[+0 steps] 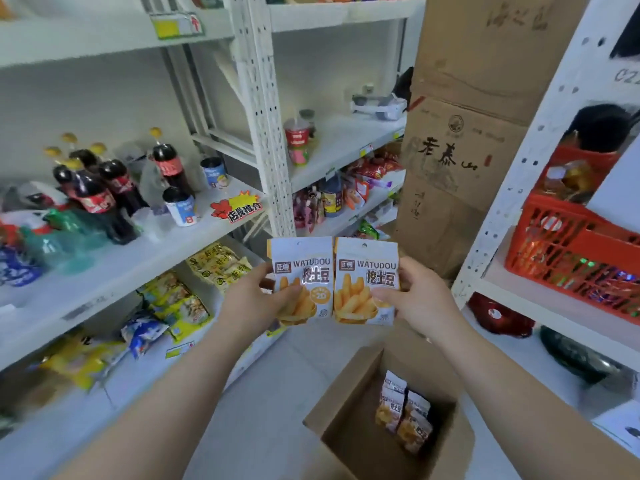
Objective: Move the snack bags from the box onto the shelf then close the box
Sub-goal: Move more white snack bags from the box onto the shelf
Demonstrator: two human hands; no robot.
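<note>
Above the open cardboard box (pixel 346 393), one flat, glossy WATUDOU snack bag (pixel 301 268) was pinched by the left hand (pixel 254 301), a second bag (pixel 365 271) by the right hand (pixel 417 297); further bags (pixel 403 410) lay in the box; the slick film, gripped only at its edge, could slip before the shelf (pixel 114 271) was reached.

Two hands are holding two snack bags (pixel 300 271), the left hand (pixel 256 301) gripping one and the right hand (pixel 420 301) gripping the other. One open box (pixel 346 407) is standing on the floor (pixel 270 410), and four more bags (pixel 391 407) are showing inside it. Five cola bottles (pixel 104 188) are standing on the shelf (pixel 138 261), and two white-and-blue cups (pixel 181 207) are standing near them. One red basket (pixel 571 251) is sitting on the right-hand rack (pixel 512 161).
</note>
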